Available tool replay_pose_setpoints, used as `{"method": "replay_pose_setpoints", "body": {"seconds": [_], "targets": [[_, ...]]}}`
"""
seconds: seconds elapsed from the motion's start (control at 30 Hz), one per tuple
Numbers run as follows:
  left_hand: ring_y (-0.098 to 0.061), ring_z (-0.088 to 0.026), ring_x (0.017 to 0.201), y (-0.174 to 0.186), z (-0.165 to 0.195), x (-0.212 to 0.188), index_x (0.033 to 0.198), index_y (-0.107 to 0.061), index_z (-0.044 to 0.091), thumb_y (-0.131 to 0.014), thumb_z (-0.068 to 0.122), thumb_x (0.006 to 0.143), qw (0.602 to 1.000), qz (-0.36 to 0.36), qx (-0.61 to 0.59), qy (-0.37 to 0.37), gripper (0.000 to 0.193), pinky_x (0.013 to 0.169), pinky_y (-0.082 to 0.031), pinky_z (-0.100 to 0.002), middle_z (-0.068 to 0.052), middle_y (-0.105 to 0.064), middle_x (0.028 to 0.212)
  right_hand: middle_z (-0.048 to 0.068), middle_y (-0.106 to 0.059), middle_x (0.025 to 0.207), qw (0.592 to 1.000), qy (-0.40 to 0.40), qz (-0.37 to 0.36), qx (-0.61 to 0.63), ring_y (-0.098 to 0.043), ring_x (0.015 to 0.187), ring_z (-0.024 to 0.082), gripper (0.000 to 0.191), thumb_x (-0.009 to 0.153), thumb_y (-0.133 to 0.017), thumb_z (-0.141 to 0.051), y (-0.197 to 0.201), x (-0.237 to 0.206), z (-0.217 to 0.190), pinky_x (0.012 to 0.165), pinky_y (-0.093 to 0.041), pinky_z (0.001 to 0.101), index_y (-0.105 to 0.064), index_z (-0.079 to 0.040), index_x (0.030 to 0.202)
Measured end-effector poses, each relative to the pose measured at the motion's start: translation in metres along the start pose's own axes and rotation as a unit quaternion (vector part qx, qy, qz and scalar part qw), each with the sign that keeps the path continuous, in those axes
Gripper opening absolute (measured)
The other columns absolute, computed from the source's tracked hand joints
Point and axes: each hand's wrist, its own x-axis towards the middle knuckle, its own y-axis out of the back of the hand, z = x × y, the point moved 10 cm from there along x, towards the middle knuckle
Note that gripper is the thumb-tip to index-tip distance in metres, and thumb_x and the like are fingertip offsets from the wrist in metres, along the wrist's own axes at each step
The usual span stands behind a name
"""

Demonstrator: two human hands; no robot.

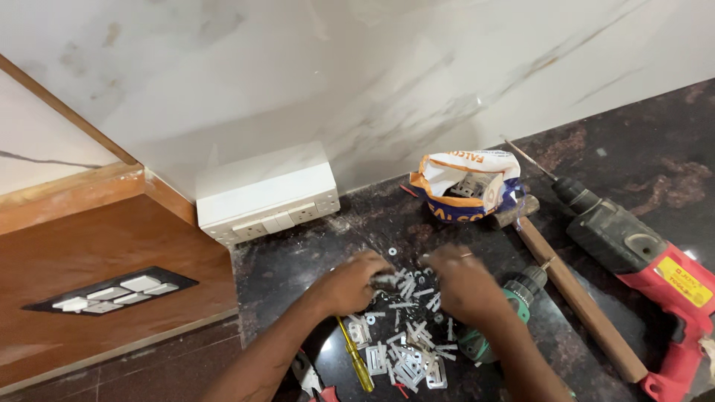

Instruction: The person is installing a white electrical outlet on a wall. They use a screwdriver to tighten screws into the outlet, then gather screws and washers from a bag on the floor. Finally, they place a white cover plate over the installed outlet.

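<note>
Near edge of the tabletop (640, 156): a yellow-handled screwdriver (356, 359) is lying beside the pile of white plastic wall plugs and clips (408, 350). Left hand (351, 283) and right hand (465, 281) are meeting over the pile's far end, fingers curled, apparently picking small pieces; exact grasp is blurring out. Beyond, an open bag (465, 186) is holding dark parts by the wall.

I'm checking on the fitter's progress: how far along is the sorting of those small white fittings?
Early. Done: nothing visibly set apart. In hand: left hand and right hand pick through the white plastic fittings on the dark countertop. Left: most still lie scattered; the red drill lies unused.
</note>
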Motion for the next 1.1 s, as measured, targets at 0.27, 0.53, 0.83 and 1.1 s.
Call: {"method": "replay_pose_setpoints", "body": {"seconds": [0.27, 0.53, 0.83, 1.1], "targets": [[-0.021, -0.04, 0.144, 0.006, 0.021, -0.02, 0.15, -0.038, 0.006, -0.088, 0.012, 0.076, 0.987, 0.039, 0.095, 0.12, 0.089, 0.12, -0.034, -0.049, -0.014, -0.031, 0.153, 0.016, -0.029, 0.155, 0.981, -0.121, -0.149, 0.035, -0.034, 0.143, 0.043, 0.131, 0.056, -0.105, -0.015, 0.0, -0.028, 0.0, 0.117, -0.037, 0.0474, -0.021, -0.023, 0.157], [-0.038, -0.036, 0.139, -0.022, 0.034, -0.018, 0.143, -0.047, 0.009, -0.084, 0.001, 0.073, 0.988, 0.059, -0.003, 0.142, 0.079, 0.115, -0.044, -0.046, -0.012, -0.046, 0.14, 0.018, -0.057, 0.13, 0.989, 0.005, 0.017, 0.149, -0.058, 0.121, 0.039, 0.088, 0.057, -0.09, -0.005, -0.024, -0.027, -0.018, 0.103, -0.05, 0.0422, -0.056, -0.017, 0.137], [-0.074, -0.018, 0.086, -0.031, 0.018, -0.015, 0.122, -0.069, 0.005, -0.067, -0.007, 0.078, 0.955, 0.122, -0.245, 0.114, 0.045, 0.073, -0.058, -0.033, -0.012, -0.077, 0.1, 0.017, -0.074, 0.109, 0.948, -0.038, 0.088, 0.303, -0.073, 0.102, 0.031, 0.05, 0.071, -0.072, 0.001, -0.021, -0.043, -0.01, 0.089, -0.056, 0.0387, -0.072, -0.007, 0.12], [-0.071, -0.014, 0.082, -0.019, 0.045, -0.022, 0.113, -0.072, 0.004, -0.086, 0.004, 0.075, 0.961, 0.071, -0.24, 0.119, 0.041, 0.068, -0.055, -0.027, -0.006, -0.076, 0.094, 0.004, -0.075, 0.079, 0.905, -0.125, -0.001, 0.407, -0.064, 0.071, 0.013, 0.044, 0.081, -0.075, -0.002, -0.009, -0.057, -0.013, 0.066, -0.05, 0.0288, -0.074, -0.011, 0.124]]}}
